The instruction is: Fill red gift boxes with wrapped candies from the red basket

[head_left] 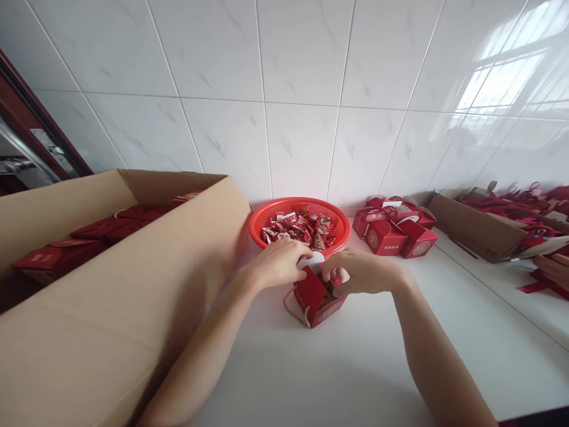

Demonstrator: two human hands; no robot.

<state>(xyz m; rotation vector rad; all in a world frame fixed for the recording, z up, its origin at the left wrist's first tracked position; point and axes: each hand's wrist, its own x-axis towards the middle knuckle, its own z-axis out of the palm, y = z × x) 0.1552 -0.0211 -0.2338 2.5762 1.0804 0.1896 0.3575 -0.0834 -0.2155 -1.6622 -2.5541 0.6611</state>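
A small red gift box [311, 295] with a rope handle stands on the white table in front of me, its top flaps raised. My left hand [284, 261] has its fingers curled on the far left flap of this box. My right hand [355, 271] is over the box's right side, fingers bent at the opening and partly hiding what lies inside. Right behind both hands is a red plastic basket [258, 228] of red-wrapped candies [302, 228].
On the left, a large cardboard carton [178, 249] holds several red boxes [57, 258]. More red boxes [386, 237] stand right of the basket. Farther right lies a cardboard tray [480, 228] of red items, with another person's hand [553, 267] at the edge. A tiled wall rises behind.
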